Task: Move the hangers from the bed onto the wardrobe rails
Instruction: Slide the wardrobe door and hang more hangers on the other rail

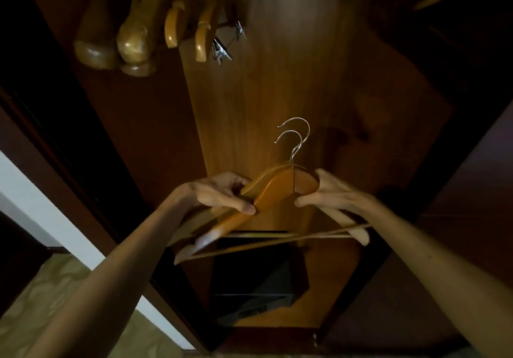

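Two wooden hangers (280,188), held together below the hung hangers (172,24): left hand (222,193) fingers clamped on one shoulder, right hand (330,193) fingers pinching the other. Best separated first, hooks raised singly.

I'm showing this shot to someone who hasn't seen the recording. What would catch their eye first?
Probably the two wooden hangers at centre, their silver hooks pointing up, gripped by the left hand and the right hand inside the open wardrobe. Next, the row of hanging hangers at upper left, two with metal clips.
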Demonstrator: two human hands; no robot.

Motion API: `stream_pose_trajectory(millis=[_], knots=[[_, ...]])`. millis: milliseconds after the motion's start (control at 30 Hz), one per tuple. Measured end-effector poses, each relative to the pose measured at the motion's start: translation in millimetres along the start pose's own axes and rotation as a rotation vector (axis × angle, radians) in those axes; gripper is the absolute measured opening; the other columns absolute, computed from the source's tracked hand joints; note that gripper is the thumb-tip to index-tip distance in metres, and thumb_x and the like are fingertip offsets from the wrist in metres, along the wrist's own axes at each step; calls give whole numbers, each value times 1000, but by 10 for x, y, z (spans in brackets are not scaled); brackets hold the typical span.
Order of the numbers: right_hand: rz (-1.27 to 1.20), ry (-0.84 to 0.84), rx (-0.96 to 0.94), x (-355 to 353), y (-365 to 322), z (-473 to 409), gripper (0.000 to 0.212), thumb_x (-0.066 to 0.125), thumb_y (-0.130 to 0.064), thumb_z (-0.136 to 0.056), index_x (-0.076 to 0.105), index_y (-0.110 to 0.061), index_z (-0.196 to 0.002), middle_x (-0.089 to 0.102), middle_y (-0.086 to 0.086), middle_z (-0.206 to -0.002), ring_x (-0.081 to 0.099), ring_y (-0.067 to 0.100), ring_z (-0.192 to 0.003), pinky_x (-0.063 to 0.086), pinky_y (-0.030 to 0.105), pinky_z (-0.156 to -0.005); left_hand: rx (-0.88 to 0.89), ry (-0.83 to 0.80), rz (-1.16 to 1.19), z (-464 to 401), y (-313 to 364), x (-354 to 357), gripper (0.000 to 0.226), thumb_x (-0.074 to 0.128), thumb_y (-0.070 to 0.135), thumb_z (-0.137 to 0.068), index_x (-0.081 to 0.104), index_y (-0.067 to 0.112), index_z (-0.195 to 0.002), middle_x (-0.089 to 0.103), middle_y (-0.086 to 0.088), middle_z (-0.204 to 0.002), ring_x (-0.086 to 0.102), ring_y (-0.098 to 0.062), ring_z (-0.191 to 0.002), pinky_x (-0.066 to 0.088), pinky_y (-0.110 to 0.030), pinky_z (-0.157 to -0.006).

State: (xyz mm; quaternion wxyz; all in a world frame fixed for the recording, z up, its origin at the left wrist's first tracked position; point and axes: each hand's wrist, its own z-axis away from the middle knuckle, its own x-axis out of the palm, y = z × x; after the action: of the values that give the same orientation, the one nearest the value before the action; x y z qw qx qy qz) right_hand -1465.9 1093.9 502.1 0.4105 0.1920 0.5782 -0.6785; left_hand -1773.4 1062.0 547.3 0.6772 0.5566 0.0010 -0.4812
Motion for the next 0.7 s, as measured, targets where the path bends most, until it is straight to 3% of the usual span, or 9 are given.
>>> stream_pose_trajectory(millis=[67, 133, 200, 233, 300, 433, 500, 567, 700], knots=[[-67, -38, -103, 41, -168, -9, 30, 74, -46, -79, 57, -26, -94, 62, -4, -96, 61, 19, -89, 51, 44, -84, 19, 227, -92, 6, -80, -26, 38, 79, 38, -83, 66, 29, -118, 66, 16, -113, 59, -3, -106, 45, -31, -93], [-163, -15, -120, 108, -333, 37, 28, 76, -44, -74, 57, -23, -72, 58, -4, -74, 57, 17, -72, 52, 49, -78, 33, 634, -235, -6, -121, 60, 42, 79, 44, -81, 64, 29, -117, 57, 20, -110, 50, -5, -105, 44, -28, -88], [-246, 139, -46, 192, -382, 67, 29, 77, -43, -75, 69, -18, -87, 68, -3, -87, 64, 16, -84, 53, 40, -81, 113, 1034, -348, -72, -171, 317, 27, 73, 44, -86, 66, 27, -106, 59, 13, -103, 50, -4, -95, 43, -19, -78], [-269, 206, 27, 234, -401, 64, 39, 78, -44, -75, 70, -18, -103, 69, -3, -100, 65, 17, -94, 53, 36, -84, 130, 1096, -312, -116, -144, 450, 21, 67, 44, -90, 67, 27, -102, 62, 11, -99, 54, -3, -88, 47, -18, -73], [-321, 277, 82, 376, -402, 52, 51, 77, -45, -78, 66, -19, -120, 67, -3, -115, 63, 18, -109, 50, 34, -89, 82, 935, -131, -210, -11, 690, 24, 55, 51, -97, 67, 30, -102, 68, 11, -97, 62, 0, -82, 55, -24, -72], [-478, 348, 122, 577, -518, 59, 50, 81, -50, -73, 72, -18, -111, 73, -2, -102, 70, 19, -99, 57, 40, -90, 221, 442, 126, -409, 162, 1038, 45, 48, 55, -100, 63, 22, -126, 70, 10, -115, 65, 4, -95, 50, -18, -82], [-590, 341, 139, 637, -555, 112, 57, 83, -55, -65, 72, -18, -108, 75, -1, -100, 71, 18, -96, 58, 42, -90, 312, 401, 173, -485, 108, 1079, 51, 54, 51, -98, 60, 13, -131, 70, 6, -117, 67, 2, -97, 53, -19, -82], [-633, 347, 73, 695, -552, 163, 47, 83, -54, -70, 74, -19, -100, 76, -1, -97, 72, 17, -96, 58, 41, -91, 384, 405, 213, -506, 54, 1046, 53, 63, 42, -96, 54, 8, -136, 66, 3, -124, 65, -1, -106, 53, -21, -86], [-694, 278, 19, 715, -608, 336, 41, 74, -61, -78, 71, -22, -91, 75, -1, -95, 71, 17, -95, 58, 31, -80, 409, 373, 320, -463, 20, 966, 69, 77, 34, -87, 47, 10, -144, 60, -2, -139, 57, -14, -129, 47, -42, -109]])
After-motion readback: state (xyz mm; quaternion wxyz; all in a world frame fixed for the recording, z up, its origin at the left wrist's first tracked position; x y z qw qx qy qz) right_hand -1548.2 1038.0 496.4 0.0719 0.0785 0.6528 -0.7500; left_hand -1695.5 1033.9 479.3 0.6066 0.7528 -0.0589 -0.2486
